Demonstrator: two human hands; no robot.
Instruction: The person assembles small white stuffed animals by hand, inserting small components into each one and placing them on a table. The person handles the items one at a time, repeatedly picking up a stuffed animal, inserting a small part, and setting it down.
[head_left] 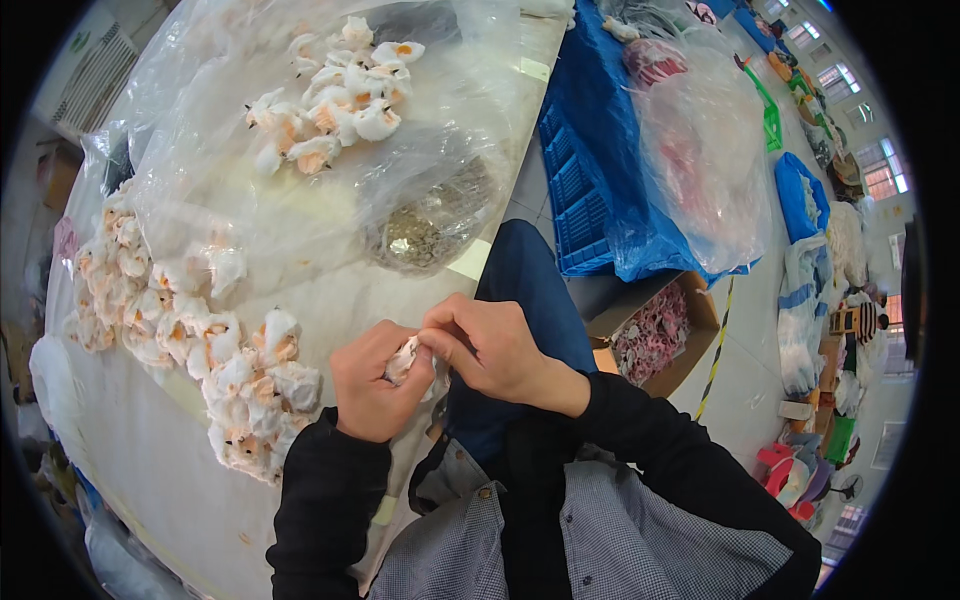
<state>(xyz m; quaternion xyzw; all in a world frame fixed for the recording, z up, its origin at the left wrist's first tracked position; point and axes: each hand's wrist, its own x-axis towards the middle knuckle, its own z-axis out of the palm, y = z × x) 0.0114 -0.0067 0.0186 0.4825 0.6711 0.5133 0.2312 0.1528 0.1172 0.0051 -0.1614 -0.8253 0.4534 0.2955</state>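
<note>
Head view: so both bare hands are meeting over the near edge of the table. Left hand (374,382) is curled closed around a small, soft white-and-peach fabric piece (403,361), and a bit of it pokes out between thumb and fingers. Right hand (488,348) has thumb and forefinger pinched together on the end of that same piece. Can't tell if there's anything tiny, like a thread, in that pinch — the fingers hide it.

What could go wrong? My guess is a slip first: the piece looks soft and most of it is buried in the fist, so if the pinch pulls harder than the left grips, it could pop loose or get misshapen. And since it's right by the edge, a dropped one might land on the dark blue trouser leg (525,290) rather than the pale tabletop (335,310).

Other risk is mix-ups. The big heap of fluffy white pieces with orange patches (235,385) sits just left of the left forearm, so a careless elbow or sleeve could drag some off. The clear plastic bag of small greyish-green bits (425,225) lies ahead of the hands — knock it and, if it's open, it might spill.
</note>
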